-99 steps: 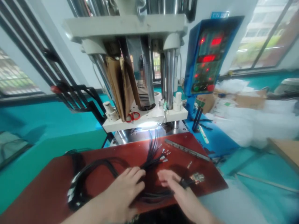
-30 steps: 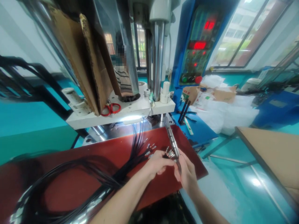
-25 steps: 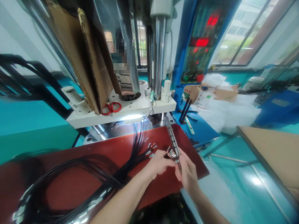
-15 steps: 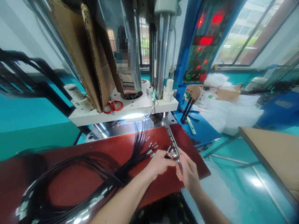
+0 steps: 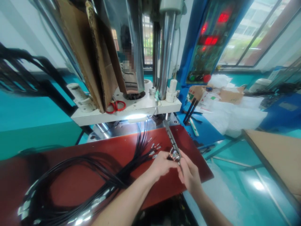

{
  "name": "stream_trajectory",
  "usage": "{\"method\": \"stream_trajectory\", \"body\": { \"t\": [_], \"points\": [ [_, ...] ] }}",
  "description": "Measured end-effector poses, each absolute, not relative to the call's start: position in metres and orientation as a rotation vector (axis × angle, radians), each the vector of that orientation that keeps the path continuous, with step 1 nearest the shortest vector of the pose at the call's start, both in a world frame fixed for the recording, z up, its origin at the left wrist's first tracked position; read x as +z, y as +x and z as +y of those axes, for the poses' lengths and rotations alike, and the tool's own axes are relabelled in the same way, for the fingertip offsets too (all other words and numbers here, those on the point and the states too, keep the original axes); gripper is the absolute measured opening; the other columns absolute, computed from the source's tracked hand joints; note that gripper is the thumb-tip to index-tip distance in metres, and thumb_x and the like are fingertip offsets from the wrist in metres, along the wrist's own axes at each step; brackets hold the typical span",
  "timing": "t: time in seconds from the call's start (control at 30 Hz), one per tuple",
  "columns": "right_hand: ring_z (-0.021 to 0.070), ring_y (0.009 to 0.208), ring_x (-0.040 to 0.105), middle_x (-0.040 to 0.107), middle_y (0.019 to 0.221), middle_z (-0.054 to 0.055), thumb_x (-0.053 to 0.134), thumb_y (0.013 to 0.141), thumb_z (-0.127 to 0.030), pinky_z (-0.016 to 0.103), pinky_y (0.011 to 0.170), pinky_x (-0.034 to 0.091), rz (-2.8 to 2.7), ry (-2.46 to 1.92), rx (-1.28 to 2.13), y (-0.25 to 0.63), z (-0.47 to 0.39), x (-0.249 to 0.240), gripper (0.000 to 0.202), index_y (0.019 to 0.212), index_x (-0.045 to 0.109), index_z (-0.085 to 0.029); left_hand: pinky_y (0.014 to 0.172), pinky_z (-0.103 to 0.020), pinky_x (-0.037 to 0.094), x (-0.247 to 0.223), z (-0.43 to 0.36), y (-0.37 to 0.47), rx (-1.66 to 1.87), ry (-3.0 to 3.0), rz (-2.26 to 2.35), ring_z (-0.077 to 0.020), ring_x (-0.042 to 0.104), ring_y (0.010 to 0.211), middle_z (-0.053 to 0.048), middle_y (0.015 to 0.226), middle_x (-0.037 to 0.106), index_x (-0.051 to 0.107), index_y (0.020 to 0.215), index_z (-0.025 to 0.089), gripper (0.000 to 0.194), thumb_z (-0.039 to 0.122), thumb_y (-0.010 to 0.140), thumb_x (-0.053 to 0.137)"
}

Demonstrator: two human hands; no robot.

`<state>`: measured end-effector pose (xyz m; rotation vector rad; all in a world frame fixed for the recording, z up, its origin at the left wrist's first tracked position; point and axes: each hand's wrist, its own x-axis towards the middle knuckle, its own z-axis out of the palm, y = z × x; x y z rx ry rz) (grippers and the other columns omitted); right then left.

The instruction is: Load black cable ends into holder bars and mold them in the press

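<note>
My left hand [image 5: 162, 164] is closed around a few short cable ends with metal terminals [image 5: 174, 154], which poke out past its fingers. My right hand [image 5: 190, 172] grips the near end of a long, narrow metal bar with slots [image 5: 172, 138]. The bar slants away from me over the red-brown board [image 5: 195, 157]. Both hands meet at the bar's near end, where the terminals lie against it; the exact contact is hidden by the fingers. To the left, a coiled bundle of black cables [image 5: 119, 177] rests on the board, its loose terminal ends [image 5: 155, 149] fanned out beside my left hand.
A white press plate [image 5: 141, 108] with a lit lamp stands behind the board, holding red-handled scissors [image 5: 116, 106] and folded cardboard [image 5: 103, 62]. At right are a blue ledge [image 5: 208, 130] with a cutter [image 5: 194, 127], white bags [image 5: 235, 116] and a table [image 5: 277, 153].
The view has shifted slightly, so the background sits a little farther right. Both hands keep their grips at the near end of the bar, with barely any visible movement.
</note>
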<state>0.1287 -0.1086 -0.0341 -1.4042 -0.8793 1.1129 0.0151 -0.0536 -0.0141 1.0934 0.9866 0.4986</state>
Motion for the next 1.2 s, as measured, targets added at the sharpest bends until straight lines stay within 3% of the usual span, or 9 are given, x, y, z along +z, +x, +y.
{"method": "stream_trajectory", "body": {
  "t": [0.13, 0.23, 0.3, 0.47, 0.7, 0.83, 1.0, 1.1, 1.2],
  "points": [
    [0.0063, 0.038, 0.037, 0.049, 0.053, -0.004, 0.047, 0.079, -0.05, 0.017, 0.033, 0.031, -0.957, -1.469, 1.085, 0.13, -0.107, -0.043, 0.056, 0.125, 0.048, -0.017, 0.034, -0.018, 0.021, -0.019, -0.055, 0.013, 0.575, 1.17, 0.957, -0.004, 0.033, 0.035, 0.001, 0.053, 0.052, 0.058, 0.067, 0.011, 0.016, 0.026, 0.062, 0.06],
    [0.0079, 0.051, 0.051, 0.061, 0.074, 0.001, 0.053, 0.076, -0.048, 0.018, 0.044, 0.043, -0.793, -1.377, 1.143, 0.128, -0.107, -0.04, 0.052, 0.12, 0.053, -0.019, 0.043, -0.018, 0.033, -0.024, -0.053, 0.011, 0.748, 1.238, 0.95, -0.0074, 0.044, 0.048, 0.001, 0.056, 0.051, 0.056, 0.066, 0.012, 0.017, 0.029, 0.067, 0.059],
    [0.0093, 0.058, 0.056, 0.063, 0.088, 0.005, 0.057, 0.073, -0.048, 0.018, 0.048, 0.046, -0.699, -1.334, 1.157, 0.128, -0.108, -0.036, 0.051, 0.116, 0.056, -0.019, 0.045, -0.018, 0.032, -0.024, -0.052, 0.011, 0.858, 1.236, 0.959, -0.0066, 0.042, 0.047, 0.003, 0.052, 0.048, 0.052, 0.065, 0.014, 0.019, 0.031, 0.071, 0.055],
    [0.0105, 0.046, 0.053, 0.065, 0.073, 0.006, 0.057, 0.07, -0.05, 0.02, 0.037, 0.043, -0.737, -1.35, 1.16, 0.133, -0.111, -0.027, 0.058, 0.118, 0.056, -0.017, 0.037, -0.018, 0.017, -0.016, -0.052, 0.013, 0.772, 1.088, 0.952, -0.0048, 0.026, 0.033, 0.01, 0.037, 0.036, 0.043, 0.072, 0.018, 0.018, 0.031, 0.069, 0.055],
    [0.0091, 0.039, 0.048, 0.06, 0.057, 0.002, 0.057, 0.071, -0.048, 0.018, 0.033, 0.038, -0.738, -1.298, 1.207, 0.133, -0.11, -0.028, 0.058, 0.119, 0.054, -0.015, 0.038, -0.021, 0.012, -0.016, -0.05, 0.013, 0.586, 1.015, 0.908, -0.003, 0.022, 0.03, 0.009, 0.033, 0.034, 0.049, 0.059, 0.015, 0.016, 0.027, 0.062, 0.058],
    [0.0098, 0.054, 0.056, 0.066, 0.081, 0.006, 0.06, 0.072, -0.046, 0.016, 0.041, 0.043, -0.67, -1.3, 1.182, 0.131, -0.11, -0.035, 0.051, 0.115, 0.057, -0.018, 0.038, -0.021, 0.013, -0.02, -0.049, 0.014, 0.588, 0.989, 0.906, -0.0037, 0.023, 0.03, 0.008, 0.032, 0.035, 0.051, 0.059, 0.014, 0.015, 0.027, 0.061, 0.059],
    [0.0159, 0.084, 0.06, 0.062, 0.106, 0.008, 0.063, 0.07, -0.046, 0.019, 0.06, 0.051, -0.716, -1.299, 1.145, 0.132, -0.109, -0.036, 0.049, 0.11, 0.06, -0.02, 0.038, -0.021, 0.013, -0.012, -0.053, 0.016, 0.645, 0.989, 0.964, -0.0033, 0.021, 0.03, 0.009, 0.032, 0.033, 0.052, 0.059, 0.014, 0.01, 0.023, 0.06, 0.056],
    [0.011, 0.061, 0.058, 0.065, 0.082, 0.005, 0.06, 0.072, -0.046, 0.017, 0.047, 0.047, -0.736, -1.315, 1.176, 0.131, -0.108, -0.035, 0.05, 0.114, 0.058, -0.02, 0.038, -0.021, 0.013, -0.007, -0.055, 0.017, 0.708, 0.982, 0.937, -0.0029, 0.02, 0.032, 0.01, 0.033, 0.032, 0.051, 0.057, 0.014, 0.009, 0.022, 0.06, 0.055],
    [0.0048, 0.035, 0.04, 0.055, 0.051, -0.002, 0.058, 0.074, -0.047, 0.014, 0.031, 0.033, -0.757, -1.311, 1.184, 0.13, -0.108, -0.034, 0.051, 0.116, 0.056, -0.018, 0.038, -0.021, 0.014, -0.008, -0.056, 0.017, 0.716, 0.985, 0.922, -0.003, 0.02, 0.032, 0.01, 0.033, 0.032, 0.051, 0.056, 0.015, 0.009, 0.022, 0.06, 0.056]
  ]
}}
